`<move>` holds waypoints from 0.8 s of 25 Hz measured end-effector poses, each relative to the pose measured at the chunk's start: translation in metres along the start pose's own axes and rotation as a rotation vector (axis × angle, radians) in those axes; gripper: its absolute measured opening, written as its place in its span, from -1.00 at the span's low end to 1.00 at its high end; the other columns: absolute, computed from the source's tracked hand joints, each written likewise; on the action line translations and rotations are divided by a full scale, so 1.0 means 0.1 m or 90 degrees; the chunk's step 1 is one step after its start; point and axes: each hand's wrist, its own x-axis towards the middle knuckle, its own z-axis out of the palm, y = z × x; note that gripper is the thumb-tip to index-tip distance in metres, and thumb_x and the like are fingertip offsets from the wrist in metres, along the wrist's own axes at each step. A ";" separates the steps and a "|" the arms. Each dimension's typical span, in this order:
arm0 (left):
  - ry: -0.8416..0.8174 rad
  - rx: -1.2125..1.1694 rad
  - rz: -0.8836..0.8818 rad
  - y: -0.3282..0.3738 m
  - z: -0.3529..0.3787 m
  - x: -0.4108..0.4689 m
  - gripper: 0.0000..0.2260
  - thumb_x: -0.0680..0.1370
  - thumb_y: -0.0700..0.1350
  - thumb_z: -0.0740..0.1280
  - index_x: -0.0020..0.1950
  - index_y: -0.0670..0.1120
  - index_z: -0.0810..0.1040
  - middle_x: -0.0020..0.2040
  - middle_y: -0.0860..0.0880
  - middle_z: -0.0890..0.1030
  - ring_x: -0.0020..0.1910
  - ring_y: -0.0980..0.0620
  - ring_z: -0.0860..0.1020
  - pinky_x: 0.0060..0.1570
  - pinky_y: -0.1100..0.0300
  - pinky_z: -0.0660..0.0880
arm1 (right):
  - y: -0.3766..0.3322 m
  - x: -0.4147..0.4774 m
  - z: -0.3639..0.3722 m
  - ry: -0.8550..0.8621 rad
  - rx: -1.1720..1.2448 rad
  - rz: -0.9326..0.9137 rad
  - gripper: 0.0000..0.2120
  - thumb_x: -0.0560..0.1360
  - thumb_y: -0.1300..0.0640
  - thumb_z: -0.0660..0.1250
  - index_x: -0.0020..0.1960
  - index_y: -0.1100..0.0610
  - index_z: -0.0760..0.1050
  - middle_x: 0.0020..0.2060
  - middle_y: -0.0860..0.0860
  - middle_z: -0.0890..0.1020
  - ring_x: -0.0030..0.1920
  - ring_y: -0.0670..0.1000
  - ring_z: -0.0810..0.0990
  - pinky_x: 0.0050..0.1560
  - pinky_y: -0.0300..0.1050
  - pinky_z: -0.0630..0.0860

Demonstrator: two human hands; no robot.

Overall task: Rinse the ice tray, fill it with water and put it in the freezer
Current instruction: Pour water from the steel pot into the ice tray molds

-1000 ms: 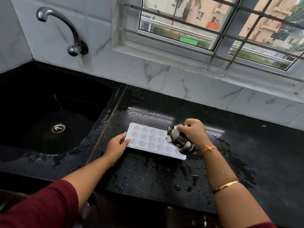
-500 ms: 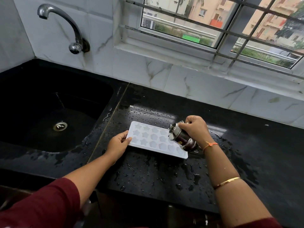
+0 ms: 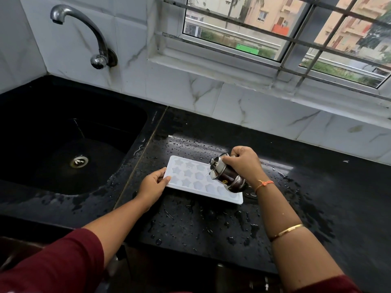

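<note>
Black sink (image 3: 42, 134) at left, drain bare. Left hand (image 3: 153, 185) pinches the left end of the white ice tray (image 3: 190, 178), which lies flat on the wet black countertop (image 3: 211, 225). Star moulds, water level unclear. Right hand (image 3: 243, 163) grips a small steel jug (image 3: 226, 174), tipped over the tray's right half.

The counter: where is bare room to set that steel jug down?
The widest bare patch of counter lies right of the ice tray, between the right hand and the tiled wall. Another sits between the forearms, from tray to near edge. Crowded at the tray: the left hand grips its end, the steel jug tilts over it. Both are wet.
</note>
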 end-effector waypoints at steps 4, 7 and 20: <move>-0.001 -0.004 0.002 0.00 0.00 -0.01 -0.62 0.56 -0.27 0.24 0.39 -0.22 0.37 0.30 -0.09 0.52 0.15 0.12 0.45 0.15 0.27 0.33 | -0.04 0.03 0.04 -0.004 0.004 -0.010 -0.64 0.41 0.17 0.36 -0.43 0.07 0.23 -0.43 -0.02 0.37 -0.33 -0.01 0.36 -0.39 -0.20 0.30; 0.000 0.001 0.004 -0.02 0.00 0.00 -0.62 0.56 -0.26 0.25 0.39 -0.22 0.37 0.31 -0.09 0.51 0.16 0.12 0.45 0.17 0.26 0.33 | -0.06 0.05 0.05 0.007 0.006 -0.017 -0.63 0.41 0.18 0.36 -0.44 0.07 0.22 -0.44 -0.02 0.36 -0.35 -0.02 0.35 -0.38 -0.19 0.29; 0.004 0.007 0.010 -0.02 0.00 0.01 -0.63 0.56 -0.26 0.26 0.38 -0.22 0.39 0.29 -0.09 0.53 0.13 0.13 0.46 0.11 0.28 0.32 | -0.07 0.07 0.06 0.006 -0.011 -0.017 -0.65 0.42 0.16 0.36 -0.43 0.07 0.25 -0.44 -0.02 0.38 -0.35 -0.04 0.38 -0.37 -0.19 0.32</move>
